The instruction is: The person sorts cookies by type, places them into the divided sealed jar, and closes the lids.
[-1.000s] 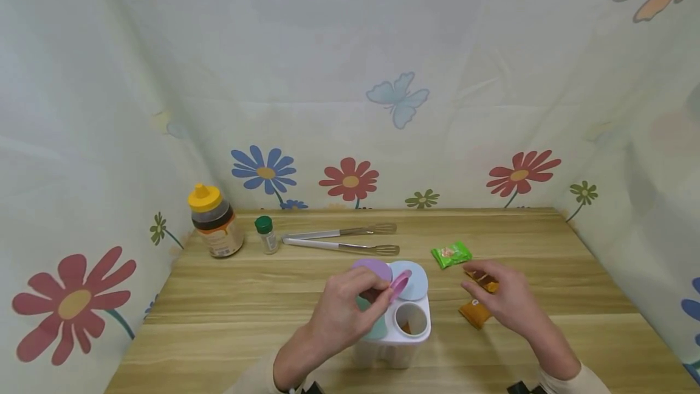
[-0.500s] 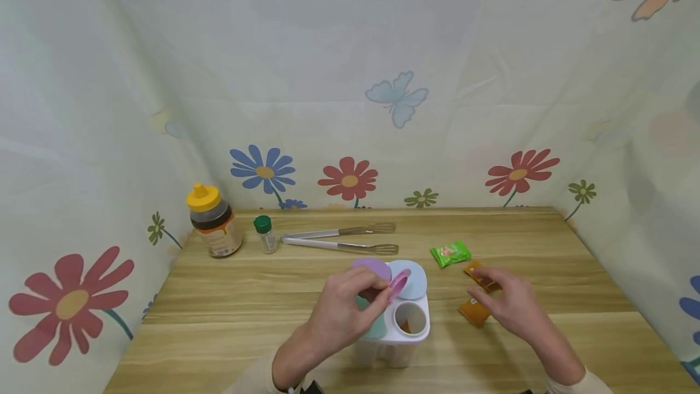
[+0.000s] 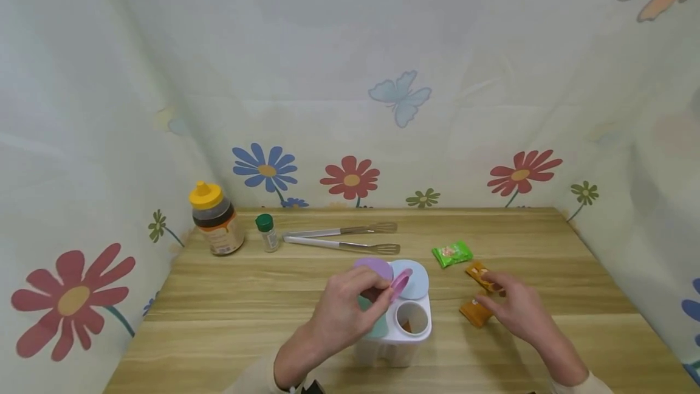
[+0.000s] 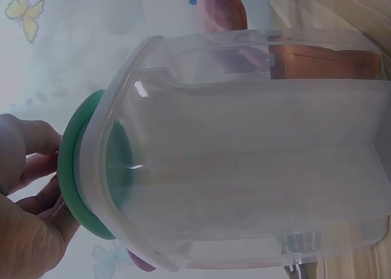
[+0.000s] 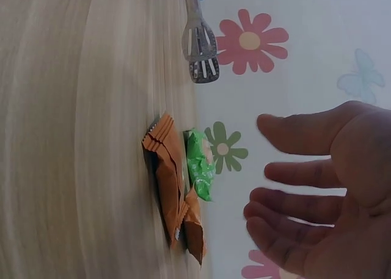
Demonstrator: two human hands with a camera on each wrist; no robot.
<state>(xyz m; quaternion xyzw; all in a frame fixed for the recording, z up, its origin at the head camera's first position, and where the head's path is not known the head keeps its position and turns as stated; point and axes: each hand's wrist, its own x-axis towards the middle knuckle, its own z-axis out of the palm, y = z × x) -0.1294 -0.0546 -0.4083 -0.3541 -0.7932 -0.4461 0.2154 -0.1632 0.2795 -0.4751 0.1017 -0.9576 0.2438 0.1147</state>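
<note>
In the head view, my left hand (image 3: 347, 301) pinches a small pink lid (image 3: 401, 284) above a four-cup container with a white top (image 3: 391, 337). Its front right cup (image 3: 412, 319) is uncovered, with something orange-brown inside. Purple (image 3: 376, 266), blue (image 3: 414, 281) and green (image 3: 378, 326) lids cover the others; from the left wrist, an orange packet (image 4: 330, 62) shows through the clear wall. My right hand (image 3: 516, 306) hovers with fingers spread and nothing held, beside two orange packets (image 3: 476, 313) (image 5: 168, 181). Behind them lies a green packet (image 3: 452, 254).
Metal tongs (image 3: 339, 240) lie behind the container on the wooden table (image 3: 246, 297). At the back left stand a yellow-capped syrup bottle (image 3: 217, 221) and a small green-capped shaker (image 3: 267, 233). A flowered cloth (image 3: 306, 78) rises behind the table and at both sides.
My right hand has shifted to the right, off the rear orange packet, which is now less covered. The left hand with the pink lid has stayed in place.
</note>
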